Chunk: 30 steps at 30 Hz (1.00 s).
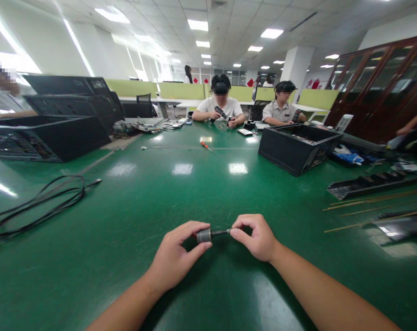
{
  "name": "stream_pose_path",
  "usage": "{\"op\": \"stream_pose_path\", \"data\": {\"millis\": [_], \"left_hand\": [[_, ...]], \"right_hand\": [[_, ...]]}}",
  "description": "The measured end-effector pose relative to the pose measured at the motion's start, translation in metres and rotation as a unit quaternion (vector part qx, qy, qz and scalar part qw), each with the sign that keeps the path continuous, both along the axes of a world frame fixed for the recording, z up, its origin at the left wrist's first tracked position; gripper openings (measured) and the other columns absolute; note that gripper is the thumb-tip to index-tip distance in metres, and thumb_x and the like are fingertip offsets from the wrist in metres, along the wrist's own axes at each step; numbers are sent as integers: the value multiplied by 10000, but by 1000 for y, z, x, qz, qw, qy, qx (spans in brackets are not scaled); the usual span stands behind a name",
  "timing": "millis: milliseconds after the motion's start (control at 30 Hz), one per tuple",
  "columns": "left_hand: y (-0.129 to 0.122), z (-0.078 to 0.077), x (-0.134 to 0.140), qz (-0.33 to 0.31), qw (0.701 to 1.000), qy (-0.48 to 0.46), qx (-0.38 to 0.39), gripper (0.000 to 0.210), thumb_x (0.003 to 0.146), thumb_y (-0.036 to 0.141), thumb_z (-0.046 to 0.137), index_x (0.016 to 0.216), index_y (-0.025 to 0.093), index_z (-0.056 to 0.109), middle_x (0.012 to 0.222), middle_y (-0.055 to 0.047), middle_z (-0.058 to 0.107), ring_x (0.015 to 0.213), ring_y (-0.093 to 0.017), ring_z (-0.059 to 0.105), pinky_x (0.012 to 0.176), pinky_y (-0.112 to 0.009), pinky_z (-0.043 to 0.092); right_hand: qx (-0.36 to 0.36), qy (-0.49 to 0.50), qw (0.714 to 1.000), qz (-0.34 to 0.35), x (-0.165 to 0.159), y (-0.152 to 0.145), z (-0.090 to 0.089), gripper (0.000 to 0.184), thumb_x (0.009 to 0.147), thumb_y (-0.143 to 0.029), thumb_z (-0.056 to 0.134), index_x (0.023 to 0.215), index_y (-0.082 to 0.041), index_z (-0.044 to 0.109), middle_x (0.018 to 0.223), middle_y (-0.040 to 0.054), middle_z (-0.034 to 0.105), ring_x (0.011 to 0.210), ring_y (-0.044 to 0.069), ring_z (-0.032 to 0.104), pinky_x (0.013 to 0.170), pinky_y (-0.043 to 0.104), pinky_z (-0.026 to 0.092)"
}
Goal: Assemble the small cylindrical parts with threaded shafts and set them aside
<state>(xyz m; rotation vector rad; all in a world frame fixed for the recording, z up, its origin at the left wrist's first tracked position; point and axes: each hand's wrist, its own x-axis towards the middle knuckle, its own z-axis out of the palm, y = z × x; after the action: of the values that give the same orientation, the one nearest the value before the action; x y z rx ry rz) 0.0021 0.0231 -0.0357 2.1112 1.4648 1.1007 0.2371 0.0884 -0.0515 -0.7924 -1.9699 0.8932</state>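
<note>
**Item: small motor with shaft, held over the green bench**

Location: low centre, just above the glossy green bench (132, 220), between your two hands.

Left hand (175, 255): curled, thumb and forefinger pinching the short grey metal cylinder (203, 235) by its round body; forearm comes in from lower left.

Object: the cylinder looks rigid, smooth and probably dense for its bulk, so likely to slip or roll if set down. Grip it around the barrel, not the end face.

Thin dark shaft (221, 232): stiff, narrow, best pinched at the tip only.

Right hand (258, 239): fingertips closed on the shaft's far end, wrist bent inward, forearm entering from lower right.

Nearby: black looped cable (39, 204) at left; open black metal case (296, 147) at right.
</note>
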Motion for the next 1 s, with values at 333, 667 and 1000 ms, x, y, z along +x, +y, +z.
{"op": "stream_pose_path", "data": {"millis": [333, 667, 1000], "left_hand": [[1, 2, -1, 3, 1000, 0, 7, 271, 833, 277, 724, 1101, 288, 682, 1039, 15, 724, 937, -147, 672, 866, -254, 514], [1, 1, -1, 5, 1000, -6, -5, 266, 832, 281, 719, 1097, 285, 685, 1038, 7, 724, 933, -153, 672, 854, -264, 517], [4, 5, -3, 83, 989, -105, -65, 347, 781, 415, 743, 1072, 230, 710, 1016, -53, 729, 923, -217, 682, 882, -357, 531]], "right_hand": [[-37, 36, 999, 9, 4, 4, -5, 306, 839, -335, 631, 592, -155, 622, 560, 7, 561, 547, 130, 498, 573, 264, 362], [-76, 98, 992, 12, 5, 6, -6, 413, 860, -343, 574, 486, -168, 572, 453, -12, 479, 458, 117, 445, 501, 259, 310], [-229, 305, 922, -64, -4, 17, -7, 546, 859, -441, 540, 373, -221, 424, 340, -43, 335, 394, 112, 370, 607, 310, 423]]}}
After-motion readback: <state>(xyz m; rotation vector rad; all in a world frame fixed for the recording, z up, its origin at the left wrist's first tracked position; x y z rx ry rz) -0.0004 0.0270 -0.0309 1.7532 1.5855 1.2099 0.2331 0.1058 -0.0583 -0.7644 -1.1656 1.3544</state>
